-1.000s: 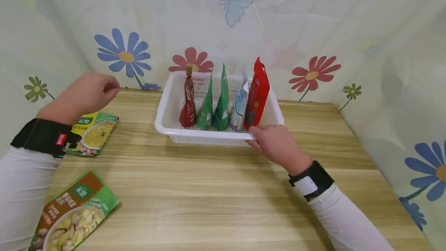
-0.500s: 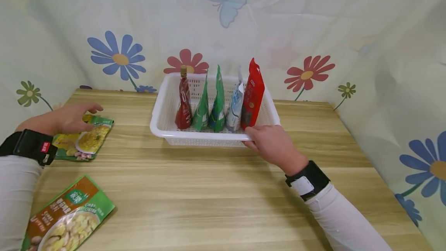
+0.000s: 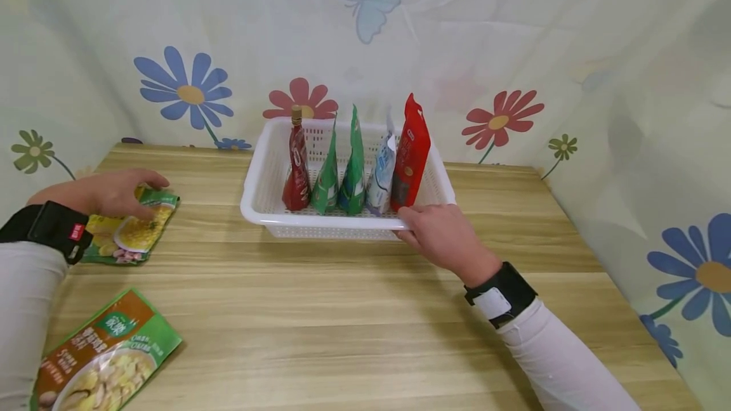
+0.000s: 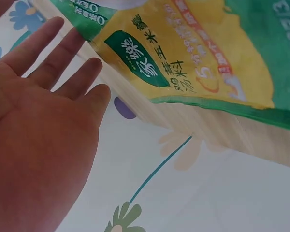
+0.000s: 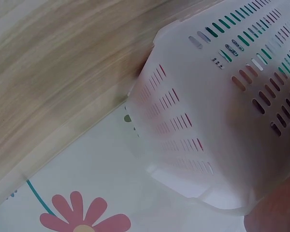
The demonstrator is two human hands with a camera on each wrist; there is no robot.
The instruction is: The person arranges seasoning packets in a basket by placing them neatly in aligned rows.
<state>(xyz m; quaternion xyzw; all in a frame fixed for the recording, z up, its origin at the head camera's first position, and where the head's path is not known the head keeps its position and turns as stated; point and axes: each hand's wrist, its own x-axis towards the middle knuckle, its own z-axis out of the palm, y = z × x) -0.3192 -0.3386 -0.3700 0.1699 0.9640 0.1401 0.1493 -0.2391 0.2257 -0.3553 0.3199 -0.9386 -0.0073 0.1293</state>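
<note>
**Now the left hand is down on the corn packet**

We note the left hand (image 3: 108, 192), raised a second ago, now lies on the corn soup packet (image 3: 128, 233), fingers straight and apart. The right hand (image 3: 442, 233) keeps gripping the white basket (image 3: 257, 205) rim, fingers curled; pickup looks imminent.

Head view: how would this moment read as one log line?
left hand: flat on corn soup packet | right hand: grips white basket front rim | five sachets upright inside

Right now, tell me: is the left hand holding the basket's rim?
No. The left hand rests on a green soup packet lying on the table; the right hand grips the white basket.
</note>
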